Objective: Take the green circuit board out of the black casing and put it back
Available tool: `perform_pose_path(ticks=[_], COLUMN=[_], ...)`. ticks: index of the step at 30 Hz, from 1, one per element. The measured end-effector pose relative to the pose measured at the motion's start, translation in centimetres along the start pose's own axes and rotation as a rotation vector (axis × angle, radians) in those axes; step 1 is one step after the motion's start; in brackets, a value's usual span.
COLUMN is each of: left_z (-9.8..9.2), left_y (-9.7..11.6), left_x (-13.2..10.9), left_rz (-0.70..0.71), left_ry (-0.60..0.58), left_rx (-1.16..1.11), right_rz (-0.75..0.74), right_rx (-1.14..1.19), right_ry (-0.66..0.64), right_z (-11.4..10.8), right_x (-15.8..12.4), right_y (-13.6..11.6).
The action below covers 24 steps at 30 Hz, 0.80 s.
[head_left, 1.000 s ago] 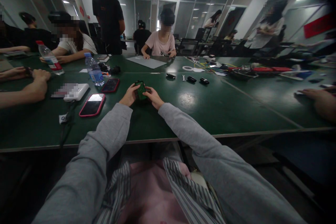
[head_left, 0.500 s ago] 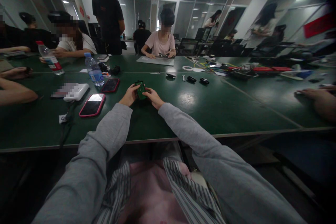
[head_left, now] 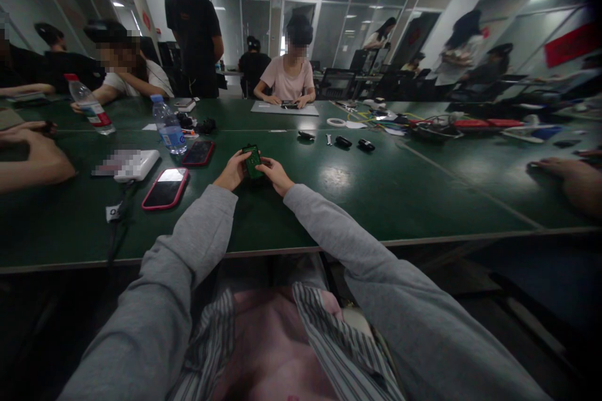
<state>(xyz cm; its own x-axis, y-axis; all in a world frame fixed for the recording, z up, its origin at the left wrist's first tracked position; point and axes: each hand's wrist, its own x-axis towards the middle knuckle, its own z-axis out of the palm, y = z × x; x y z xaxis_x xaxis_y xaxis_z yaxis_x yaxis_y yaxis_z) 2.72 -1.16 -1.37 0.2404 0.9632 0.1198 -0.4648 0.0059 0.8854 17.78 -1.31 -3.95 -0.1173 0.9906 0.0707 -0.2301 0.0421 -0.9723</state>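
Between my two hands is a small green circuit board [head_left: 253, 160] with a dark edge, held tilted just above the green table. My left hand [head_left: 232, 170] grips its left side, the thumb lying on the board's face. On the other side my right hand [head_left: 276, 175] holds the lower right edge, thumb on the face too. The fingers behind the board are mostly hidden. Left of my hands lie a dark phone with a red edge [head_left: 198, 153] and a phone in a pink-red case [head_left: 165, 188].
A blue-capped water bottle [head_left: 169, 128], a red-capped bottle [head_left: 91, 106] and a white box with a cable [head_left: 136, 166] stand left. Farther right lie a small wrench [head_left: 328, 139], several black parts [head_left: 343, 143], a tape roll [head_left: 335, 122] and tangled cables [head_left: 433, 128]. People sit around the table [head_left: 423, 194].
My hands and the circuit board stay almost still. Across the table, a person has lowered an item onto a grey mat, which has shifted right. A person at left has raised an arm.
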Motion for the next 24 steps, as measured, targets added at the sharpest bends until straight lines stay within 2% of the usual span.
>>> perform_pose_path(ticks=[8,24], left_z=[0.34,0.64], left_y=[0.30,0.38], left_x=[-0.28,-0.28], left_rz=[-0.036,-0.032], left_ry=[-0.027,-0.005], left_rx=[-0.036,-0.016], right_rz=[0.051,0.043], right_rx=[0.059,0.023], right_ry=[0.026,0.033], right_z=[0.19,0.37], right_x=[-0.30,-0.39], right_y=[-0.54,-0.58])
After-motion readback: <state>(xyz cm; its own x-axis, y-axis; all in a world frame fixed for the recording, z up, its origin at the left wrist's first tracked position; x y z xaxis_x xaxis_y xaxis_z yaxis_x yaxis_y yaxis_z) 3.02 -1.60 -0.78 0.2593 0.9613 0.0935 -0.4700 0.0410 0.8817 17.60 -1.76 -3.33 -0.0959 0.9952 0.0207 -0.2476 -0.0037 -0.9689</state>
